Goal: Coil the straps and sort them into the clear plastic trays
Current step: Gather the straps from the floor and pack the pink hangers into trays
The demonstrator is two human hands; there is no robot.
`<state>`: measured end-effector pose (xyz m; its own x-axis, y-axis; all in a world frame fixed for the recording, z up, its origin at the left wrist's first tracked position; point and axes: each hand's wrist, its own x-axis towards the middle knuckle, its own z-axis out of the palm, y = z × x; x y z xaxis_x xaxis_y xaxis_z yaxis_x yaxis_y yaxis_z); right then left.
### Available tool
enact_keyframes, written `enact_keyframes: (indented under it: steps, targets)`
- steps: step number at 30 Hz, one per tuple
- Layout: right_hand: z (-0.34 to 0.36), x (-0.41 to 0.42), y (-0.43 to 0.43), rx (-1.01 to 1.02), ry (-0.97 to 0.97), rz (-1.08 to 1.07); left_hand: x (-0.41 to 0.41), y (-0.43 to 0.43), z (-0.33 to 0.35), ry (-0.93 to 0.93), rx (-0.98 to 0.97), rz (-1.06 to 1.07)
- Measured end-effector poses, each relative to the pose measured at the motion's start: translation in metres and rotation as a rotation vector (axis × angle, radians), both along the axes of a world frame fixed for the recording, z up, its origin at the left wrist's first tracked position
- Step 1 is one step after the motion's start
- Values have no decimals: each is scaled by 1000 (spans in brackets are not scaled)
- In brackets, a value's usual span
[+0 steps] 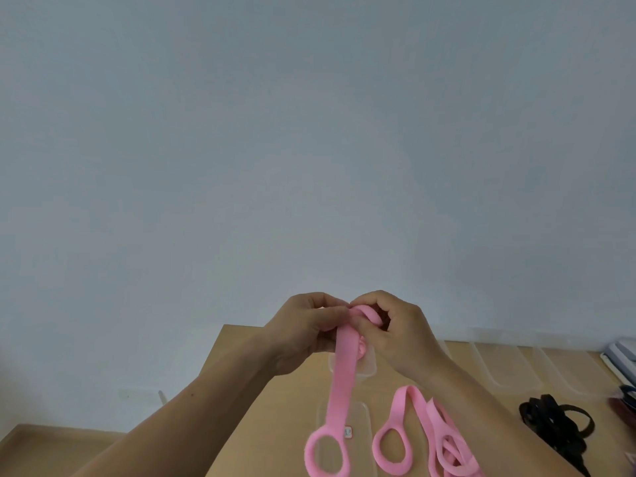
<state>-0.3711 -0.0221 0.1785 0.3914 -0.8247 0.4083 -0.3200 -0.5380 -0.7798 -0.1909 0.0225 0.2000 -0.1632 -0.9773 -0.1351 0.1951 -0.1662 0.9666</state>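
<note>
Both of my hands hold one pink strap [342, 376] up above the wooden table [261, 404]. My left hand [303, 330] grips it just below the top, and my right hand [392, 330] pinches the small coil rolled at its upper end. The rest of the strap hangs down and ends in a loop near the table. A small clear tray [366, 366] lies under my hands with something pink in it. Another clear tray [361, 413] lies nearer me. More pink straps [437, 438] lie loose to the right.
Several long clear trays [506, 366] line the table's far right side. A heap of black straps [554, 423] lies at the right, with dark red ones [623, 406] at the frame edge. The table's left edge drops to a floor. A plain wall fills the background.
</note>
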Motion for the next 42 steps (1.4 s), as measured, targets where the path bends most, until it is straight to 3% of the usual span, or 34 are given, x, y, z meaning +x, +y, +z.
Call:
enact_keyframes:
  steps: [5,8,14,20,27,31,36,42]
  targets:
    - [8,-12,0,433,-262,190,-4,-2,0,-85,-85,86]
    - [12,-15,-4,522,-292,149,-6,-4,-2,-153,-158,109]
    - [9,-16,-7,440,-225,119,-9,-4,-5,-245,-265,99]
    - [5,-12,-4,327,-180,133,0,-1,0,-71,13,-6]
    - [9,-6,2,133,-86,132,6,6,3,-87,2,-193]
    - [8,-4,3,13,-52,114,5,7,2,30,-1,-96]
    - [6,-5,3,146,-85,137,2,9,0,14,-56,46]
    - [9,-3,4,379,-197,151,-1,7,-5,-159,-197,101]
